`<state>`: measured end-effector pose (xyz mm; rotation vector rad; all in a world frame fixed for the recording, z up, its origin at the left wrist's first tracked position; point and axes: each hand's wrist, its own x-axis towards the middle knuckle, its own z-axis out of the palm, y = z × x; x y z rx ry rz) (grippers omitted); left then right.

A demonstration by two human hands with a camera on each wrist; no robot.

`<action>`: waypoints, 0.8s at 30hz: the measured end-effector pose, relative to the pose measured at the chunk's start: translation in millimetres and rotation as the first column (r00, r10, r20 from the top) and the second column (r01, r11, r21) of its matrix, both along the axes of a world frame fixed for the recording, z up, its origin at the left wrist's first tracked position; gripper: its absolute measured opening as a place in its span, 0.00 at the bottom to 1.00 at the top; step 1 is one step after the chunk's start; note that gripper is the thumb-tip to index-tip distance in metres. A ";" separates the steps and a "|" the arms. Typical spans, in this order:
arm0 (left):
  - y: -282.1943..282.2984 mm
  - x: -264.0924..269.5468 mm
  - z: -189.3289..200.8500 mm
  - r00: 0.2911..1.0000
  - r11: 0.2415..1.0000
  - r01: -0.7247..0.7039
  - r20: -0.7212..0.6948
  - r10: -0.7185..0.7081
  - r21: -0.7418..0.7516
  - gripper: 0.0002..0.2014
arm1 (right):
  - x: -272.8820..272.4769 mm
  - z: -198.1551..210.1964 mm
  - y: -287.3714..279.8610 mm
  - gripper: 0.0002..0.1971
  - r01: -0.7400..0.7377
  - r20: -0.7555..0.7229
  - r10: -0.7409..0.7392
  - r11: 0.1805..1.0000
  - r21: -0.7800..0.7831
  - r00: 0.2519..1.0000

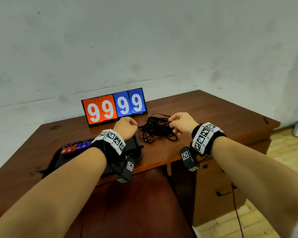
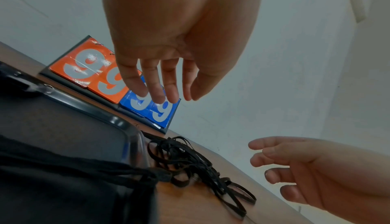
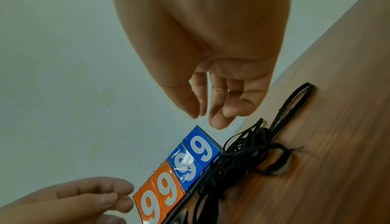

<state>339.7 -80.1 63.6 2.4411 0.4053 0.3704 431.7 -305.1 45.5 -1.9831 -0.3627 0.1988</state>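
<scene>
Fingers (image 2: 156, 84) loosely curled, seemingly empty | flat black cord (image 1: 152, 133) tangled | glossy wooden table (image 1: 213, 109)

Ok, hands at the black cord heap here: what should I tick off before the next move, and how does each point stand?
1. Cord within reach: ok. The black cord lies on the table between the left hand and the right hand.
2. Strand held: not ok. Both wrist views show relaxed fingers with no strand in them.
3. Cord untangled: not ok. It is a heap of crossing loops.
4. Cord clear of the scoreboard: cannot tell. Strands lie close to its base.
5. Cord off the tray: ok. The heap lies beside its rim.
</scene>
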 end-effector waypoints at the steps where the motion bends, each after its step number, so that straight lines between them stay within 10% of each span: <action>1: -0.4 5.9 -0.8 1.000 1.000 -0.001 -0.006 0.001 0.002 0.05 | 4.6 -0.5 -0.1 0.08 -0.006 0.003 0.006 1.000 -0.010 1.000; 13: 31.9 58.3 1.0 0.997 0.998 -0.062 -0.041 0.063 0.015 0.10 | 53.4 12.9 84.8 0.09 -0.214 0.141 0.268 0.926 -0.312 0.953; 24: 74.5 73.3 -7.7 0.991 0.991 -0.128 -0.034 0.127 -0.026 0.11 | 77.5 7.7 171.2 0.14 -0.428 -0.076 0.557 0.537 -0.727 0.827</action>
